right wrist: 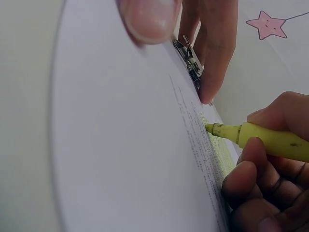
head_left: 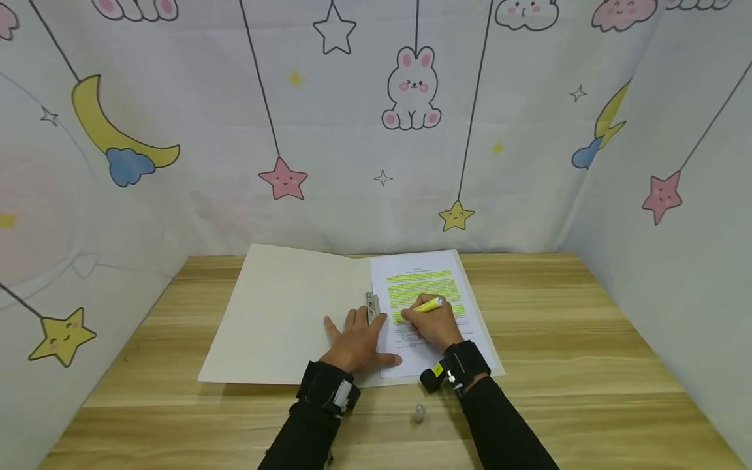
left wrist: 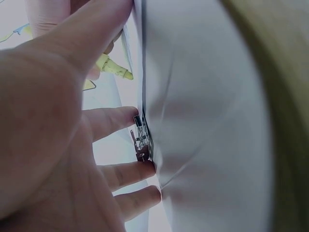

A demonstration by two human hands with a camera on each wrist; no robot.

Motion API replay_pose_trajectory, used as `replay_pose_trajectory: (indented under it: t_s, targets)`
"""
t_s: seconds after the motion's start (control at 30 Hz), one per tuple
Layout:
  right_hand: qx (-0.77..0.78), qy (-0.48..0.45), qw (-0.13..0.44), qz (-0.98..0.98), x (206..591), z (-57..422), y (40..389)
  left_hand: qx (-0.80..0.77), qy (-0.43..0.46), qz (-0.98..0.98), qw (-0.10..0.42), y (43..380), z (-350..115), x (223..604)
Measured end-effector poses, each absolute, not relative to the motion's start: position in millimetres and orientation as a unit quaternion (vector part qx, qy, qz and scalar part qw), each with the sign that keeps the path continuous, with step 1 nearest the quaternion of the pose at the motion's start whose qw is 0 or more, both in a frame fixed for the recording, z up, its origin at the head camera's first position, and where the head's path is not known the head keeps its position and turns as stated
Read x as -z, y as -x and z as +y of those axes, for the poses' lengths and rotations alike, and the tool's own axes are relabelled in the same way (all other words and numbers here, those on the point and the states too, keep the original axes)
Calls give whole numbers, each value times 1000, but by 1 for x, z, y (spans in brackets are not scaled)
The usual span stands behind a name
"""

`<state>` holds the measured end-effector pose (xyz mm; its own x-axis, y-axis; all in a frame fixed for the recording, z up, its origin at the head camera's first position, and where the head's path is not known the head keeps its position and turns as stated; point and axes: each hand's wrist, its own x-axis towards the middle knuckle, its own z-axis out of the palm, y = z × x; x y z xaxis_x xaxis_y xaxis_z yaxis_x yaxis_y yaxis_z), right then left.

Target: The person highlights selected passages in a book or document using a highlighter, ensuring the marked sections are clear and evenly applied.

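Note:
A printed sheet (head_left: 411, 362) lies on the right side of an opened white folder (head_left: 282, 313), much of its text marked bright yellow. My right hand (head_left: 437, 324) pinches a yellow highlighter (head_left: 431, 305). In the right wrist view the highlighter (right wrist: 265, 139) has its bare tip at the left side of the printed lines. My left hand (head_left: 356, 343) rests with spread fingers over the folder's middle and the sheet's left edge. Its fingertips press beside the metal clip (head_left: 372, 307), which also shows between the fingers as a clip (left wrist: 141, 139) in the left wrist view.
A small greyish rounded object (head_left: 419, 413) lies on the wooden table (head_left: 558, 326) in front of the folder, between the forearms. Behind the table hangs a white cloth (head_left: 352, 130) printed with stars, a rabbit and clouds; similar cloth flanks both sides.

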<state>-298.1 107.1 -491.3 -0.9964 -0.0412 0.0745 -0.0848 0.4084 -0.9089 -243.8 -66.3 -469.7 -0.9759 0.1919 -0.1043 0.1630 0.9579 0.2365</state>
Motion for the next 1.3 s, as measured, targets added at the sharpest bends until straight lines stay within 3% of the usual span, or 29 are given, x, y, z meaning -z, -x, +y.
replay_pose_trajectory:
  t_s: [1.3]
  targets:
    - [-520, -19, 21, -853, 487, 109, 297, -108, -90, 988, 61, 243, -66, 467]
